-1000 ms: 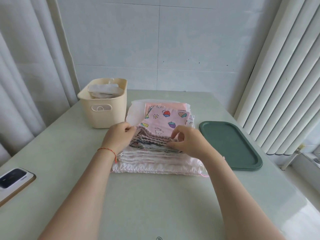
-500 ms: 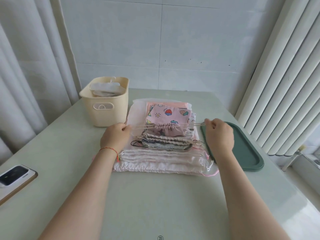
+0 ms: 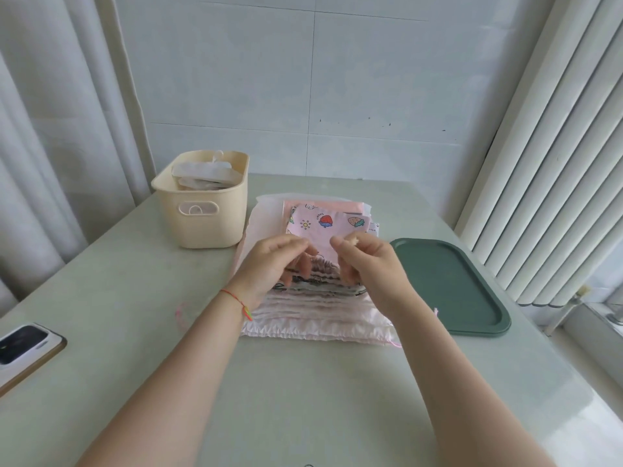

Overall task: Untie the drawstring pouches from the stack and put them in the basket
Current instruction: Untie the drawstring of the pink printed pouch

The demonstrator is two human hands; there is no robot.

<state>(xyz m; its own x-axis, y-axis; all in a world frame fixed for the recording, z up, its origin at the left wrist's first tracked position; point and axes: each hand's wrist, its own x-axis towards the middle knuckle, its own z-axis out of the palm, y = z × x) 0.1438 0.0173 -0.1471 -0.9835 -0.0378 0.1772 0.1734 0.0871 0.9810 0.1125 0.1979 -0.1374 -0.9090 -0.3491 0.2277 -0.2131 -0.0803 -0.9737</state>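
we find both hands raised just above the gathered mouth of the top pouch (image 3: 323,230), a pink one printed with strawberries, which lies on the stack (image 3: 313,311) at mid-bench. the left hand (image 3: 269,264) has its fingers curled inward toward the mouth; the right hand (image 3: 367,261) has its fingers curled with what looks like a bit of cord end pinched at the thumb. whether the left hand has any cord we cannot tell; motion blur hides the fingertips.

the pouch's long axis runs away from us, its cinched mouth at the near end directly under the hands, the two hands about equally near. the basket (image 3: 205,214) stands beyond and left of the stack, just beside it, so the left hand is the nearer for the drop. it already holds pale items. a green tray (image 3: 455,284) lies right of the stack, a phone (image 3: 23,348) at the bench's left edge.

no brand or legible writing noted; the print's small marks are unreadable.
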